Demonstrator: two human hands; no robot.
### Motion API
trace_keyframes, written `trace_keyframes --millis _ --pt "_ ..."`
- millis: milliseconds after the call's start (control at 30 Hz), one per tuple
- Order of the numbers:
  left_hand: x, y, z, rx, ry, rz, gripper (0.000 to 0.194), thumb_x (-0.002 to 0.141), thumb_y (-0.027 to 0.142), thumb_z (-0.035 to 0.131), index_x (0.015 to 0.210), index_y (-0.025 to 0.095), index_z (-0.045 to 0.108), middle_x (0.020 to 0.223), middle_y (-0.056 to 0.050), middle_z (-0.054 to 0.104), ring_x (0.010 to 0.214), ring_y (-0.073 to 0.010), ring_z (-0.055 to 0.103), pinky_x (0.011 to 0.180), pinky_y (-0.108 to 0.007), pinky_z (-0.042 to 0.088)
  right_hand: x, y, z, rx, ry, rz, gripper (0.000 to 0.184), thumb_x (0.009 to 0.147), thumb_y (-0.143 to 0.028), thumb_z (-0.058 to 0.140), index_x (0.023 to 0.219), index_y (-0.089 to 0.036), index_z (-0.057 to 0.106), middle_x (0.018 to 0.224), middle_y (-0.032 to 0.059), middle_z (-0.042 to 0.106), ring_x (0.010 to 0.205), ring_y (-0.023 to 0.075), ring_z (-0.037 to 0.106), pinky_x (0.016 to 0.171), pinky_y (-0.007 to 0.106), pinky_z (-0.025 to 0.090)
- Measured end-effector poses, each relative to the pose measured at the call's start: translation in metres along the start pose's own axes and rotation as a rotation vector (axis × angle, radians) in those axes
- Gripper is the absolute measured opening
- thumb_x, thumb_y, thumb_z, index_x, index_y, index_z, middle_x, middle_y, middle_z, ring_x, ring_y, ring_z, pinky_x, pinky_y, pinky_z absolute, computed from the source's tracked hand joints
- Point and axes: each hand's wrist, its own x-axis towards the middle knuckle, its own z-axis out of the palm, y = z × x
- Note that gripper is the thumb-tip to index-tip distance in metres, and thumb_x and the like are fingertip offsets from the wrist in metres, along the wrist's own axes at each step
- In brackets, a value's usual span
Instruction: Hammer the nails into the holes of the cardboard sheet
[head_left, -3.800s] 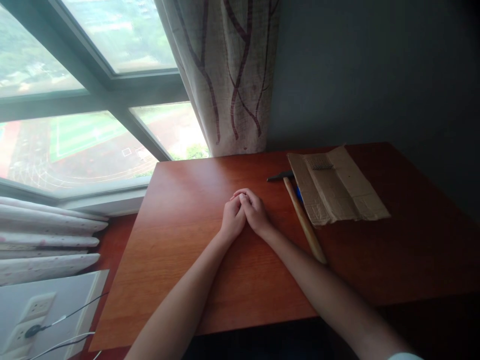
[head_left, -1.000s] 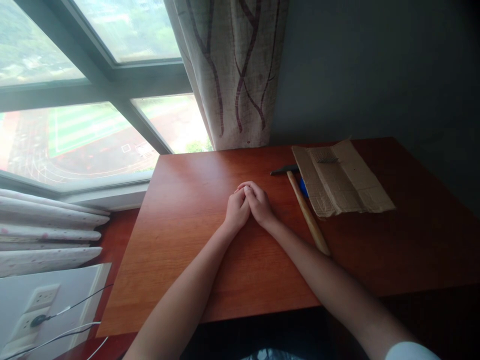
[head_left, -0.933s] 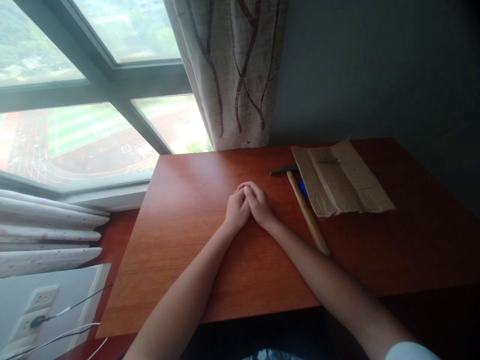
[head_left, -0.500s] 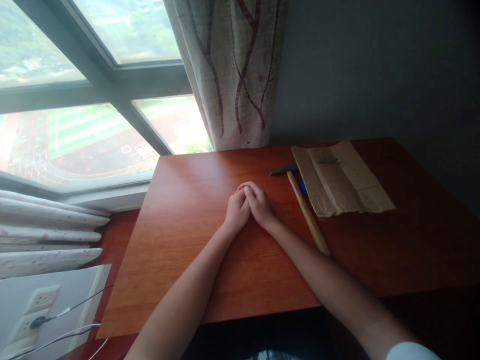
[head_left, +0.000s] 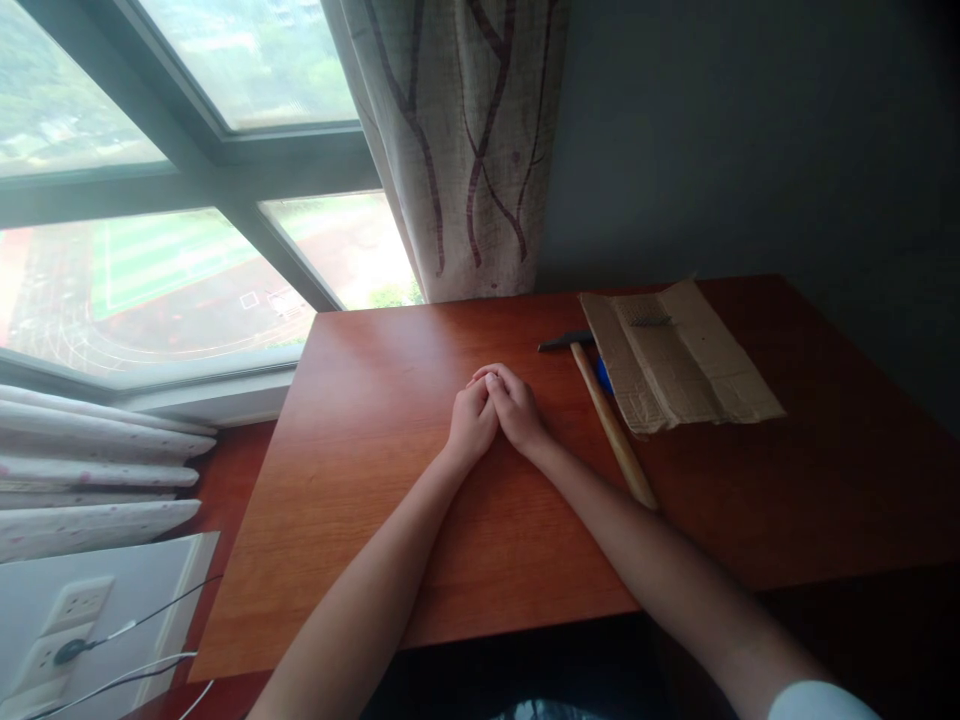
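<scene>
My left hand (head_left: 470,428) and my right hand (head_left: 516,412) rest clasped together in the middle of a reddish wooden table (head_left: 375,480), fingers closed around each other with nothing else in them. To the right of my right hand lies a hammer (head_left: 611,428) with a pale wooden handle and a dark head pointing toward the window. Beside it lies a flat piece of cardboard (head_left: 675,360) with a small cluster of nails (head_left: 649,320) near its far end. A bit of something blue (head_left: 603,377) peeks out from under the cardboard's left edge.
A patterned curtain (head_left: 465,150) hangs behind the table beside a large window (head_left: 187,200). At lower left a white panel carries a wall socket (head_left: 67,620) with a plugged cable. Folded pale fabric (head_left: 90,470) lies left of the table. A dark wall stands on the right.
My hands have stayed clasped in the same spot. Only the view has shifted slightly; the hammer and cardboard lie as before.
</scene>
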Motion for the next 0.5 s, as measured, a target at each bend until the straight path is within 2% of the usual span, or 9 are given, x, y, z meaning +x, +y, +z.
trace_keyframes --millis 500 --pt "0.0001 -0.0014 -0.0001 -0.003 -0.004 0.008 0.023 0.09 0.027 0.049 0.068 0.019 0.052 0.07 -0.001 0.059 0.071 -0.0162 0.055 0.064 -0.024 0.043 0.0006 0.0005 0.0 -0.008 0.003 0.007 0.023 0.095 -0.038 0.045 0.09 -0.025 0.063 0.088 0.0028 0.071 0.085 0.0209 0.068 0.084 0.034 0.053"
